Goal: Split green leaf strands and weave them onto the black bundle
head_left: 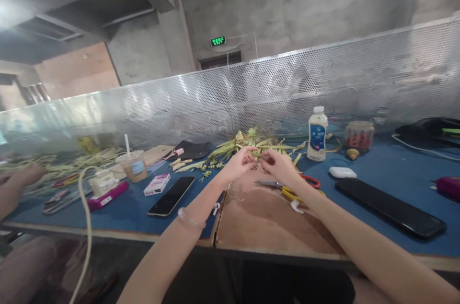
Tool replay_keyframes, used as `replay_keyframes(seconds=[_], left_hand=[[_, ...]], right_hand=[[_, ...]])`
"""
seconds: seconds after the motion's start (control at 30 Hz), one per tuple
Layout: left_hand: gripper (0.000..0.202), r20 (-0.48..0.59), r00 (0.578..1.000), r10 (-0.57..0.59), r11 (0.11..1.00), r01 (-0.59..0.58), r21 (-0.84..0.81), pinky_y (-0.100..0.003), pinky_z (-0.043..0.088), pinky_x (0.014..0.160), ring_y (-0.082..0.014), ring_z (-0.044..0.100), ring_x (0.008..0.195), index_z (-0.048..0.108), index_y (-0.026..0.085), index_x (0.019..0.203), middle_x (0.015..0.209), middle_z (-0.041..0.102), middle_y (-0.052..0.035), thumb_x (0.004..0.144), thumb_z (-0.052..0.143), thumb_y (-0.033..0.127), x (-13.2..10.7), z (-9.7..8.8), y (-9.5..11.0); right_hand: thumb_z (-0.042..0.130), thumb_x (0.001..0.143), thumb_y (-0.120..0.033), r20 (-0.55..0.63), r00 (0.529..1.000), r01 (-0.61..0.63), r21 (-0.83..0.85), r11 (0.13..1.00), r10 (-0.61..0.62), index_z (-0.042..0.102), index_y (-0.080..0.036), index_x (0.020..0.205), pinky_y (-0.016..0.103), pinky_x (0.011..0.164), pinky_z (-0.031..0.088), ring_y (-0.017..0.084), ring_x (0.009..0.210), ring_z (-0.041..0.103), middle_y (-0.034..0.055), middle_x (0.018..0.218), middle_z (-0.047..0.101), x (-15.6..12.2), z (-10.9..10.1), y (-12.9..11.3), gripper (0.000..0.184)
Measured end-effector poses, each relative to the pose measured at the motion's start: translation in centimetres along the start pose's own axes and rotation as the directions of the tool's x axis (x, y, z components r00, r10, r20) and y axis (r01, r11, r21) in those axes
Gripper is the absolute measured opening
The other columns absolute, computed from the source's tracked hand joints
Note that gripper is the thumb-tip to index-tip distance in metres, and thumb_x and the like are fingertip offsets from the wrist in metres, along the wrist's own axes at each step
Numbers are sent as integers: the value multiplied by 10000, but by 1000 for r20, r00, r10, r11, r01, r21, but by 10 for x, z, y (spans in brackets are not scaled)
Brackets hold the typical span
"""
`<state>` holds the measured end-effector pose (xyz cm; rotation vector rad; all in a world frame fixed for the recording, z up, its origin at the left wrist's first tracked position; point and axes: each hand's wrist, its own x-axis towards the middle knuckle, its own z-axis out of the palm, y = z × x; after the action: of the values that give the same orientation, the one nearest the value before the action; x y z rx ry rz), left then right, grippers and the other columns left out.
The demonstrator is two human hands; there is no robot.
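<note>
Curls fingers of bare left hand [239, 164] and bare right hand [279, 166] at long, pale-green plant stems [224, 149], piled at far side of brown wooden board [258, 217], beyond red-and-yellow-handled metal scissors [272, 183]. Cannot tell whether grasping any.

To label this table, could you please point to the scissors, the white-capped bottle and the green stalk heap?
Scissors [273, 183], head view: on the metal blade.
White-capped bottle [316, 136], head view: on the blue label.
Green stalk heap [250, 139], head view: on its upper part.
</note>
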<state>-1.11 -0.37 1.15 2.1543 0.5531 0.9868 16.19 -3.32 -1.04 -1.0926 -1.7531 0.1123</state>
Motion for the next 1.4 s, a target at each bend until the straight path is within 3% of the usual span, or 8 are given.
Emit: replay_keyframes(seconds=[0.13, 0.3, 0.4, 0.5, 0.7, 1.2, 1.3, 1.4], left_hand=[[403, -20, 1000, 18, 996, -16, 92, -293, 480, 721, -149, 598, 756, 465, 178, 1155, 853, 592, -47, 758, 529, 178, 0, 0, -2], [426, -73, 996, 52, 983, -39, 178, -270, 503, 671, -141, 602, 741, 508, 179, 1160, 1121, 567, -104, 736, 546, 199, 0, 4, -2], [432, -71, 997, 25, 991, -16, 130, -259, 516, 607, -161, 615, 736, 512, 185, 1173, 996, 628, -83, 749, 554, 258, -1, 5, 0], [417, -84, 996, 15, 998, -11, 57, -281, 525, 655, -169, 629, 752, 524, 180, 1165, 933, 648, -71, 756, 556, 255, -2, 4, 0], [440, -128, 992, 13, 1000, -12, 4, -342, 484, 823, -181, 634, 822, 554, 158, 1148, 929, 669, -78, 728, 610, 278, -1, 3, -3], [367, -142, 989, -41, 984, 16, -177, -368, 474, 852, -200, 630, 875, 606, 109, 1033, 994, 658, -118, 712, 633, 285, 0, 1, -3], [365, -177, 983, -42, 988, 15, -151, -364, 469, 857, -206, 622, 898, 610, 112, 1030, 987, 660, -114, 705, 640, 276, 1, -1, -6], [345, -189, 981, -43, 991, 18, -135, -359, 479, 835, -210, 623, 893, 620, 114, 1008, 979, 664, -110, 698, 642, 264, 2, 0, -8]], right_hand=[[497, 774, -282, 77, 997, -16, 69, 997, 11, 561, -183, 934, 232, 543, 431, 112, 518, 547, -8, 657, 620, 2, -2, 2, 198], [460, 795, -240, 139, 990, -27, 89, 996, 15, 567, -166, 1012, 247, 555, 451, 128, 544, 576, 8, 637, 626, 1, -6, -4, 253], [430, 790, -187, 134, 991, 10, 102, 995, -23, 560, -164, 1024, 257, 589, 459, 133, 582, 586, 22, 689, 633, 0, -6, -10, 269], [419, 788, -173, 109, 992, 44, 147, 988, -60, 512, -164, 1031, 269, 628, 463, 140, 639, 591, 25, 721, 620, -1, -3, -10, 261], [414, 780, -173, 80, 993, 72, 206, 976, -91, 380, -188, 1065, 272, 628, 458, 133, 637, 577, -4, 722, 599, -1, 3, -3, 287], [389, 791, -191, 123, 988, 48, 323, 945, -92, 326, -207, 981, 270, 612, 446, 112, 626, 542, 32, 862, 564, -2, 5, -4, 201], [435, 780, -238, 142, 990, -67, 426, 902, 7, 328, -205, 916, 267, 601, 453, 114, 646, 550, 28, 850, 558, -1, 8, -7, 176], [475, 781, -357, 117, 966, -258, 461, 849, 231, 414, -184, 919, 262, 578, 454, 141, 691, 569, 38, 821, 582, 2, 6, -11, 230]])
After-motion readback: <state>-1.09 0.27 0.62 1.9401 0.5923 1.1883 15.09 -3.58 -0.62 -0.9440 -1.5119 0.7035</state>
